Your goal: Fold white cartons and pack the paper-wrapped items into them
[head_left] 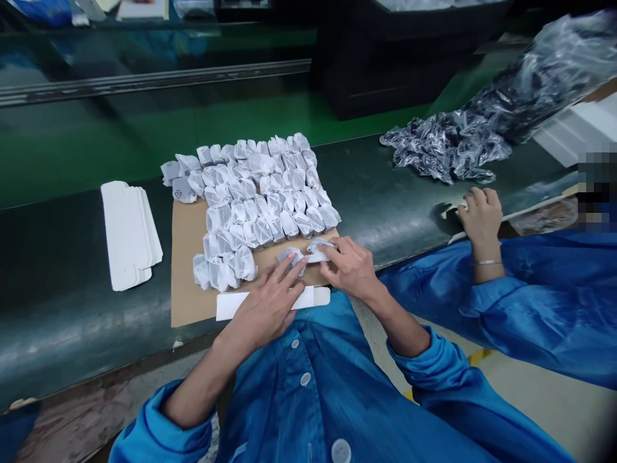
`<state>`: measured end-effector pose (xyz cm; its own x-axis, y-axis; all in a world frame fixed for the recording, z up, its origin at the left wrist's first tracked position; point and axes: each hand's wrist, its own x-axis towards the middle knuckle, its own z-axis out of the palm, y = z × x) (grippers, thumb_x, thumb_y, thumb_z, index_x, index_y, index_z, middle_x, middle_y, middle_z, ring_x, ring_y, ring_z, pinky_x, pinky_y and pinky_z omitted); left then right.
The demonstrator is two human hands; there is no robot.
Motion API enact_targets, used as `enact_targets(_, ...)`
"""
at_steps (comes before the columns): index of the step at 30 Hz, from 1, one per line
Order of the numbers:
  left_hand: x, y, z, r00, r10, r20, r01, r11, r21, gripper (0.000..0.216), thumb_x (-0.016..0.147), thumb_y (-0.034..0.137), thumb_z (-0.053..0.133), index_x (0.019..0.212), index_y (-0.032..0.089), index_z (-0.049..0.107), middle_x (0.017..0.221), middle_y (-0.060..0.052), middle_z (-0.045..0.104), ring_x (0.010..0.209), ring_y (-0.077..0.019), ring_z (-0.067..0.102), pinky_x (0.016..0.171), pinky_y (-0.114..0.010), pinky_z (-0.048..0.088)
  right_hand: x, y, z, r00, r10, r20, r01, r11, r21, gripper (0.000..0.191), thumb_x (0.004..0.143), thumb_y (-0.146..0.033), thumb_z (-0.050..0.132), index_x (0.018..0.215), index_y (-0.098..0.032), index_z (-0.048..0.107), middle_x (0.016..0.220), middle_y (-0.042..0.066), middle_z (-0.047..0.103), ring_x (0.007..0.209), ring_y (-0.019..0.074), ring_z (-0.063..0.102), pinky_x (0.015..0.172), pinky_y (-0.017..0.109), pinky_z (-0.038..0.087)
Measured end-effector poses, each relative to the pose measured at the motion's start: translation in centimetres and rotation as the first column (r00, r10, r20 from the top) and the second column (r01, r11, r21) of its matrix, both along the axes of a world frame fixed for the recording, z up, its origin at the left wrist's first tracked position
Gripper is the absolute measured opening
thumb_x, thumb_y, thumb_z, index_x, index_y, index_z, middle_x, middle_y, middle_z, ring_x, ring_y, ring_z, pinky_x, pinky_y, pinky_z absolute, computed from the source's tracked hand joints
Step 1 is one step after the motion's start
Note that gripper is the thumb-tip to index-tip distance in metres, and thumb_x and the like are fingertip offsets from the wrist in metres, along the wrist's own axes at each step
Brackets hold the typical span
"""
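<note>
My left hand [270, 297] lies over a flat white carton [322, 296] at the front edge of the cardboard sheet [186, 257]. Its thumb is low beside the carton, and its fingertips reach forward onto a small piece wrapped in white paper [285, 254]. Between thumb and fingers, my right hand [354, 265] pinches another paper-wrapped piece [318, 248], close to the left fingertips. What is inside the paper is hidden. Behind both hands, rows of similar wrapped pieces [263, 228] stand close together on the cardboard.
A stack of flat white cartons [128, 235] lies to the left on the dark green bench [72, 308]. Clear plastic-bagged dark parts [446, 145] are heaped at the back right. A black bin [385, 64] stands behind. At right, a co-worker's hand [482, 218] rests at the bench edge.
</note>
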<state>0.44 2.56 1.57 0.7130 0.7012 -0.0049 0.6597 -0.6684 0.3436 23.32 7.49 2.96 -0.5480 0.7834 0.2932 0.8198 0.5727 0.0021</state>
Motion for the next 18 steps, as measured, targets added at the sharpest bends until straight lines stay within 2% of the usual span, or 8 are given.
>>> enact_targets(4, 0.6, 0.2, -0.1, 1.0, -0.01, 0.017, 0.01, 1.0, -0.003, 0.039, 0.084, 0.03, 0.061, 0.122, 0.018, 0.057, 0.162, -0.005, 0.029, 0.149, -0.0353, 0.022, 0.112, -0.055, 0.038, 1.0, -0.9, -0.4, 0.994, -0.109, -0.006, 0.108, 0.99, -0.096, 0.028, 0.078, -0.013, 0.057, 0.103, -0.014, 0.068, 0.104, 0.01, 0.069, 0.09, 0.0234, 0.06, 0.076, 0.033, 0.049)
enact_targets(8, 1.7, 0.5, 0.4, 0.999, -0.039, 0.02, 0.039, 0.999, 0.001, 0.032, 0.085, 0.03, 0.06, 0.115, 0.017, 0.06, 0.153, -0.011, 0.043, 0.146, -0.0355, 0.03, 0.115, -0.057, 0.034, 0.9, -1.1, -0.3, 0.991, -0.125, 0.046, 0.132, 0.975, -0.181, 0.033, 0.08, -0.019, 0.06, 0.113, -0.014, 0.063, 0.105, 0.009, 0.069, 0.094, 0.0252, 0.059, 0.079, 0.035, 0.048)
enact_targets(12, 2.2, 0.2, 0.5, 1.0, -0.023, -0.016, 0.024, 1.0, 0.011, 0.032, 0.086, 0.03, 0.059, 0.116, 0.017, 0.059, 0.155, -0.014, 0.04, 0.148, -0.037, 0.026, 0.113, -0.055, 0.038, 0.4, -0.5, -0.2, 0.985, -0.132, 0.11, 0.153, 0.965, -0.214, 0.041, 0.085, -0.024, 0.06, 0.124, -0.014, 0.061, 0.105, 0.009, 0.069, 0.095, 0.0258, 0.058, 0.079, 0.036, 0.047)
enact_targets(18, 2.4, -1.0, 0.5, 0.996, 0.069, -0.063, -0.068, 0.998, 0.006, 0.028, 0.088, 0.026, 0.057, 0.114, 0.016, 0.06, 0.156, -0.01, 0.04, 0.148, -0.0378, 0.025, 0.107, -0.052, 0.046, 1.8, -0.9, -0.1, 0.984, -0.15, 0.097, 0.165, 0.97, -0.175, 0.034, 0.083, -0.017, 0.056, 0.116, -0.018, 0.066, 0.103, 0.008, 0.069, 0.091, 0.0242, 0.059, 0.078, 0.035, 0.046)
